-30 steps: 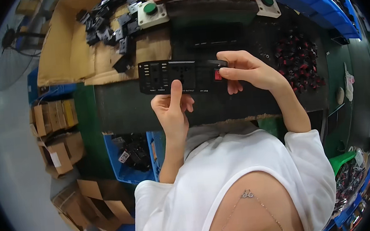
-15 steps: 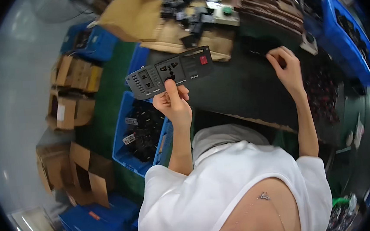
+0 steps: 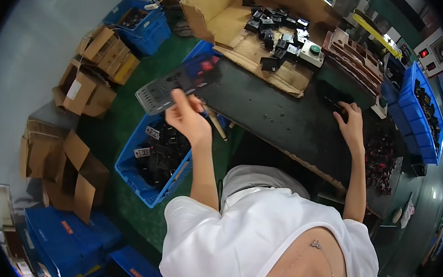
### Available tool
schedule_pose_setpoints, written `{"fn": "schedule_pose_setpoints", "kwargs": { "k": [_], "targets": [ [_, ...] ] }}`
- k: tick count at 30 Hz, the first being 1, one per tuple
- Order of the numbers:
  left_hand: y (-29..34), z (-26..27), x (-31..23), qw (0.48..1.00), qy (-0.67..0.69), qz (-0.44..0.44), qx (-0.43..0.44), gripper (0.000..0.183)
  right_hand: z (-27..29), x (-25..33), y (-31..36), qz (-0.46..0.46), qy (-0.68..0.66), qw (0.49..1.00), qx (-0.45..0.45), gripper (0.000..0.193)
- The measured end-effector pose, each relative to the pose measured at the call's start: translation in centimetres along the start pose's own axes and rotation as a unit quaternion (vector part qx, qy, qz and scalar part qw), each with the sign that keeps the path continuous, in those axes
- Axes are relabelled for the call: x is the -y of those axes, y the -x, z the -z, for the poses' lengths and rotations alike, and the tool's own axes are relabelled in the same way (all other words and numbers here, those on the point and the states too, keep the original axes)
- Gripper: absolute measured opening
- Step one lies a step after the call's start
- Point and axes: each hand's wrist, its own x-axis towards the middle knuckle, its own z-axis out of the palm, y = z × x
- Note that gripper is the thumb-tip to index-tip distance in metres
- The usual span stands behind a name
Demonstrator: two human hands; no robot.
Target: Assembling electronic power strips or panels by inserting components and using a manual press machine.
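My left hand (image 3: pixel 189 121) is closed on a dark grey socket panel (image 3: pixel 171 90), thumb on its face. The panel is blurred and tilted, with a red switch near its far right end. It is held out over the left side of the bench, above a blue crate (image 3: pixel 156 195) of black parts. My right hand (image 3: pixel 350 123) is low over the right part of the black workbench (image 3: pixel 272 119), its thumb and fingers apart. Its fingertips are beside a dark object (image 3: pixel 332 96) whose shape I cannot make out; whether they touch it is unclear.
A cut-down cardboard box (image 3: pixel 234 36) with black parts stands at the back, beside a green push-button box (image 3: pixel 311 53). Brown slotted blocks (image 3: pixel 353 55) are stacked behind my right hand. Small red-and-black pieces (image 3: pixel 382 162) and a blue bin (image 3: pixel 409 113) are at the right. Open cartons (image 3: pixel 57 162) stand left.
My left hand has moved the socket panel left, toward the blue crate. My right hand has come down lower toward the bench, its fingers less pinched. The whole view has shifted.
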Motion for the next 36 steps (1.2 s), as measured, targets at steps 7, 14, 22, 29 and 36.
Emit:
{"fn": "schedule_pose_setpoints", "kwargs": {
  "k": [7, 14, 22, 29, 36],
  "targets": [
    [-6.5, 7.8, 4.4, 0.937, 0.273, 0.133, -0.171, 0.038, 0.3, 0.1, -0.4, 0.002, -0.031, 0.999, -0.017, 0.019],
    [-4.3, 2.2, 3.3, 0.998, 0.056, -0.028, 0.012, 0.025, 0.4, -0.4, -0.3, -0.006, -0.063, 0.996, -0.062, 0.017],
    [-2.0, -8.4, 5.7, 0.746, -0.403, -0.207, 0.488, 0.038, 0.7, -0.9, -0.8, -0.006, -0.033, 0.995, -0.090, 0.016],
    [-3.3, -10.1, 8.7, 0.665, -0.410, -0.181, 0.598, 0.030, 0.1, -1.9, -0.7, 0.043, 0.051, 0.993, -0.099, 0.021],
    [-4.4, -7.8, 9.1, 0.862, -0.231, 0.019, 0.452, 0.019, 3.6, -0.6, -2.0, 0.123, 0.048, 0.986, -0.103, 0.041]
  ]
}}
